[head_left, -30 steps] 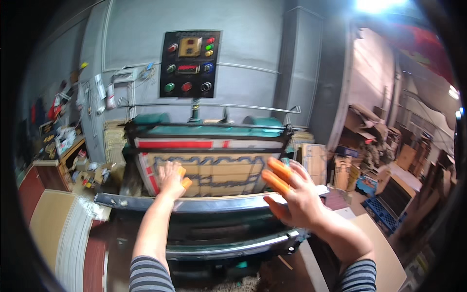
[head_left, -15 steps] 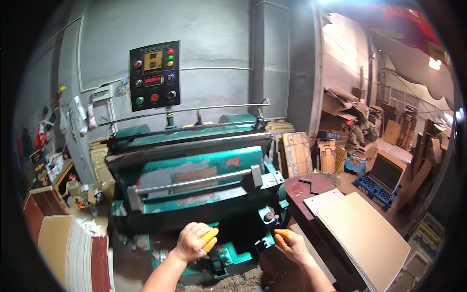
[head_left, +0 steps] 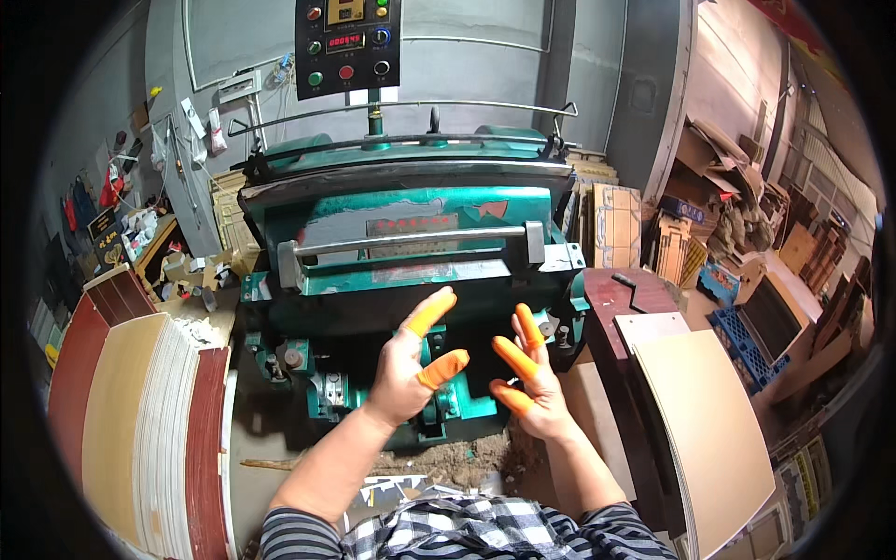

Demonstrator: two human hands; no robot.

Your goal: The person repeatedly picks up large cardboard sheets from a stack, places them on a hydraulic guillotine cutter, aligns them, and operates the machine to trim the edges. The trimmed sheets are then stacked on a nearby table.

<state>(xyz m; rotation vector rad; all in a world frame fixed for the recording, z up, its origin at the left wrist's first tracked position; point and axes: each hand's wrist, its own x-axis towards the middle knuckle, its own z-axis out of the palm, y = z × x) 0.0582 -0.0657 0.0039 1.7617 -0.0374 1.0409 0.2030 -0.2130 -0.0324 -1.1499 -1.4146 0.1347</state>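
Note:
My left hand (head_left: 399, 377) is raised before the green machine (head_left: 341, 210), fingers apart, orange covers on its thumb and a finger. It holds nothing. Facing it, my right hand (head_left: 539, 397) is open too, with orange covers on several digits, and nothing lies between the two. Behind them runs the machine's grey metal bar (head_left: 411, 241), which neither hand appears to touch. Above the machine stands a black control panel (head_left: 347, 73) with coloured buttons and a lit red display.
To the left stands a stack of boards (head_left: 121, 425) in tan, white and dark red. On the right, tan sheets (head_left: 705, 425) lie on a dark red table (head_left: 597, 294) beside a black crank-shaped tool (head_left: 633, 291). Scraps and debris (head_left: 467, 457) cover the floor below the machine.
My hands have risen and opened from closed, curled fingers. The view has tilted down, so the control panel sits higher and my checked clothing shows at the bottom.

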